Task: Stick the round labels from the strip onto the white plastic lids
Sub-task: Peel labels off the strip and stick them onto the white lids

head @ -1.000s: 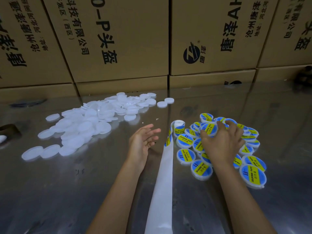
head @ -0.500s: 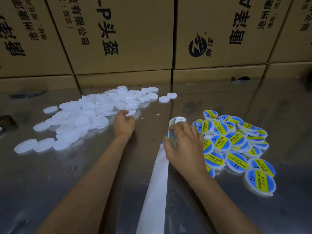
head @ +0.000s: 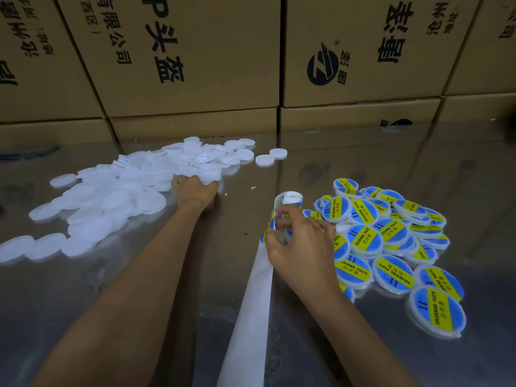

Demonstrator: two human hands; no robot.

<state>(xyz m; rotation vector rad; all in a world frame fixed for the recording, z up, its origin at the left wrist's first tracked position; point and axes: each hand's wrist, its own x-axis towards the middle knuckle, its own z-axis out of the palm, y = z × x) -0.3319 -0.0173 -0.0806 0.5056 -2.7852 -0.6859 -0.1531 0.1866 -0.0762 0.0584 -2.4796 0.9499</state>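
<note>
Since the earlier views, the left hand (head: 195,189) has travelled from the middle of the surface (head: 391,169) out to the near edge of the heap of white plastic lids (head: 120,196), while the right hand (head: 300,247) has left the labelled lids (head: 391,241) and come onto the strip (head: 252,317). Left grip: fingers curled down onto the lids at the heap's edge; whether one lid is actually held cannot be told. Right grip: narrow, thumb and fingertips pinching the strip just below its rolled end (head: 290,197), where blue and yellow round labels (head: 270,222) show along its edge. Bare backing trails from that pinch toward the viewer. Finished lids lie massed just right of the strip; cardboard boxes (head: 195,57) stand behind. Step in hand, as judged: fetching one blank lid while readying a label. To do it well, take a single lid flat side up, peel the label by its rim without creasing it, centre it on the lid, and press from the middle outward.
</note>
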